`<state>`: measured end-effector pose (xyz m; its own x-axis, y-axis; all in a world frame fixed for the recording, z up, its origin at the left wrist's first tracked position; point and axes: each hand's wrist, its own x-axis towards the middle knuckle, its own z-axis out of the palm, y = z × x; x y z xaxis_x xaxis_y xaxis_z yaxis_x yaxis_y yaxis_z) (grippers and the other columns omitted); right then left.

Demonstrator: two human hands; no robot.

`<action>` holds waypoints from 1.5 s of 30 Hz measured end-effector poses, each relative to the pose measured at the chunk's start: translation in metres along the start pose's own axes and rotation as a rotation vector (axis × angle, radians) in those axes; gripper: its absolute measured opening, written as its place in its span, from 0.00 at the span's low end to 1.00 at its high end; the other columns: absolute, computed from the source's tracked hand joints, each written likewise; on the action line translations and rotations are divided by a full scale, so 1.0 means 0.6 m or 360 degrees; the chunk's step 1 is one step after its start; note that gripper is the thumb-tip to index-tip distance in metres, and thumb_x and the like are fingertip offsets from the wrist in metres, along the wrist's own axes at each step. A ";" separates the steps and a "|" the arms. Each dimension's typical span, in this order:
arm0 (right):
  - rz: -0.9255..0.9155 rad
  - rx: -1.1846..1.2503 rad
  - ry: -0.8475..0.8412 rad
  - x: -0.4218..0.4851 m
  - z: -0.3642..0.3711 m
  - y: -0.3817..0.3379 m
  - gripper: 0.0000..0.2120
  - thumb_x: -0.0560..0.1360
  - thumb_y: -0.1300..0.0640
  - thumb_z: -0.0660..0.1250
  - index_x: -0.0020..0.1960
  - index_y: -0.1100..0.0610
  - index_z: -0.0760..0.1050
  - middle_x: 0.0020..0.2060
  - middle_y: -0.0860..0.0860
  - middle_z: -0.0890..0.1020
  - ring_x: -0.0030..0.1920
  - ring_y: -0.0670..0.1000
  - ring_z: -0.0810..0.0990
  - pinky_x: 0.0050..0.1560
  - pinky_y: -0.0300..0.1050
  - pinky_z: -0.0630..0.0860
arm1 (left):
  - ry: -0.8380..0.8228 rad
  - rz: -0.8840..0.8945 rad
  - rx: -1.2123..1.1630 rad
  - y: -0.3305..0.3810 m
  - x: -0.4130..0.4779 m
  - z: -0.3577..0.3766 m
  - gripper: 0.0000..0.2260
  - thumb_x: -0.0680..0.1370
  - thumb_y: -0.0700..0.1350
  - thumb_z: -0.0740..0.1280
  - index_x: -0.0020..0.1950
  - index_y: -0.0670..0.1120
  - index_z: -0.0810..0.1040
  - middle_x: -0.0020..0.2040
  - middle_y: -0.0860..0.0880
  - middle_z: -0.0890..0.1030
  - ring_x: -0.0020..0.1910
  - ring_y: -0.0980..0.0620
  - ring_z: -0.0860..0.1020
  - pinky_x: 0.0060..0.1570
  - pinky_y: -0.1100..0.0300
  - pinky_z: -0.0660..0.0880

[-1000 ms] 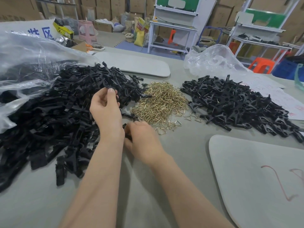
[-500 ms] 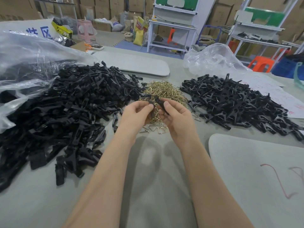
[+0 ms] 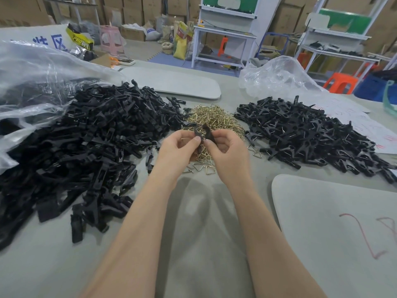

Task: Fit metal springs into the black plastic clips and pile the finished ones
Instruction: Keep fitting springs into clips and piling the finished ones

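Plainly much remains: a large heap of unfitted clip halves [image 3: 90, 147] lies to the left on the tabletop [image 3: 193, 222], the brass springs [image 3: 212, 123] sit in the middle, and a smaller pile of finished clips [image 3: 305, 134] lies to the right. Over the springs, the left hand [image 3: 178, 151] and right hand [image 3: 227, 153] each pinch one black clip piece [image 3: 203, 134], mating them; whether a spring is seated cannot be told.

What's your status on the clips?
Left grip and right grip pinch two black clip pieces, above the spring pile. Spring fit not visible. Nothing blocking.
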<state>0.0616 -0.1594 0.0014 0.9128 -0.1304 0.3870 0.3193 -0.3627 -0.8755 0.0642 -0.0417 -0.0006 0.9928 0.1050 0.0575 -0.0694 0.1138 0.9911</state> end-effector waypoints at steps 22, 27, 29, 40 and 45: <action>0.0278 0.0481 0.0003 0.004 -0.010 -0.010 0.08 0.74 0.65 0.68 0.42 0.53 0.78 0.40 0.51 0.83 0.44 0.48 0.82 0.47 0.36 0.77 | -0.0052 -0.0012 -0.0166 0.003 -0.002 0.001 0.04 0.77 0.37 0.67 0.45 0.46 0.78 0.30 0.55 0.81 0.32 0.62 0.80 0.37 0.69 0.77; 0.0308 0.0488 -0.0015 0.006 -0.012 -0.007 0.07 0.74 0.65 0.69 0.42 0.53 0.79 0.38 0.50 0.84 0.43 0.47 0.82 0.47 0.36 0.77 | -0.0060 0.0018 -0.0114 0.004 -0.005 0.000 0.04 0.76 0.37 0.68 0.46 0.46 0.79 0.36 0.51 0.81 0.34 0.61 0.80 0.39 0.68 0.78; 0.0306 0.0476 -0.0022 0.007 -0.013 -0.006 0.07 0.74 0.64 0.69 0.42 0.53 0.79 0.38 0.49 0.84 0.42 0.46 0.82 0.46 0.35 0.77 | -0.0065 0.0018 -0.0097 0.003 -0.004 -0.002 0.03 0.76 0.38 0.68 0.47 0.45 0.79 0.37 0.50 0.81 0.36 0.59 0.80 0.40 0.68 0.78; 0.0283 0.0343 0.0050 0.001 0.006 0.000 0.08 0.73 0.64 0.70 0.42 0.53 0.74 0.39 0.50 0.81 0.40 0.44 0.79 0.43 0.35 0.76 | 0.0357 -0.0001 -0.0330 0.018 0.007 -0.040 0.03 0.77 0.41 0.68 0.50 0.46 0.78 0.45 0.49 0.83 0.45 0.55 0.82 0.44 0.65 0.78; 0.0192 0.0034 -0.0462 -0.003 0.076 -0.032 0.09 0.73 0.64 0.69 0.52 0.56 0.77 0.50 0.52 0.82 0.53 0.50 0.80 0.59 0.43 0.75 | 0.0843 0.0245 -0.0811 0.036 0.011 -0.063 0.01 0.79 0.42 0.65 0.48 0.46 0.75 0.42 0.52 0.81 0.42 0.58 0.80 0.46 0.65 0.76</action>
<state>0.0652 -0.1103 0.0043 0.9780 0.0986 0.1838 0.2067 -0.3407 -0.9172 0.0653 -0.0010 0.0164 0.7973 0.6036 -0.0024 -0.3681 0.4893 0.7906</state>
